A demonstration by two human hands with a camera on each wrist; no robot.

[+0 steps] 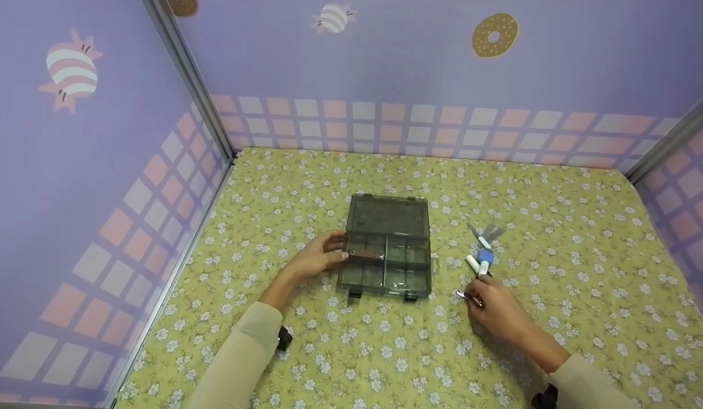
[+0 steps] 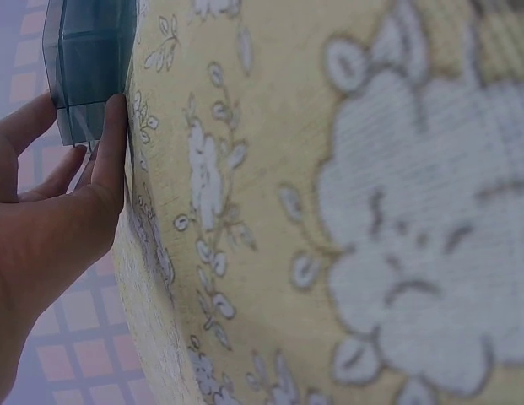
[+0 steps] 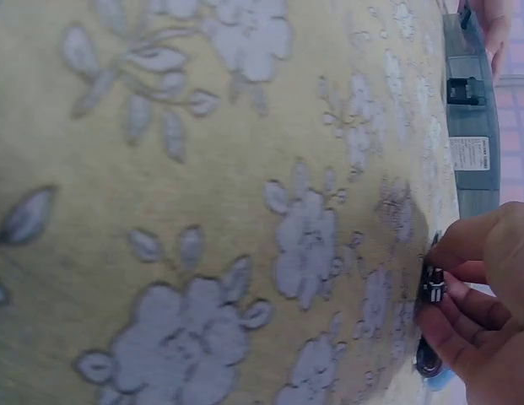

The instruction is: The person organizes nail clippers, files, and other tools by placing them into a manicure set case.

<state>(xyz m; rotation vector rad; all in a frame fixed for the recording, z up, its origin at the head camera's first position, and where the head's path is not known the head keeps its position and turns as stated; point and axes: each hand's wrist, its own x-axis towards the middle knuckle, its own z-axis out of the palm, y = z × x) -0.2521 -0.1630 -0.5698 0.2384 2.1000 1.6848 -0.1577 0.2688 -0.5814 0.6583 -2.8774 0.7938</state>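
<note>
A grey see-through compartment box (image 1: 407, 253) lies with its lid (image 1: 388, 217) folded back. My left hand (image 1: 317, 257) holds the box's left side, thumb near the rim and fingers against the wall; the left wrist view shows the same hold on the box (image 2: 89, 51). A narrow brownish strip (image 1: 367, 255) lies across the left compartments. To the right of the box, my right hand (image 1: 496, 307) pinches a small shiny silver-and-dark object (image 1: 469, 297) close to the cloth. In the right wrist view the fingers partly hide this object (image 3: 434, 285), and its kind is unclear.
Just beyond my right hand lie a blue-and-white item (image 1: 485, 258), a short white stick (image 1: 472, 262) and a white-ended piece with greyish blades (image 1: 490, 233). A flowered yellow cloth (image 1: 374, 346) covers the table. Purple patterned panels (image 1: 385, 68) stand at the back and sides.
</note>
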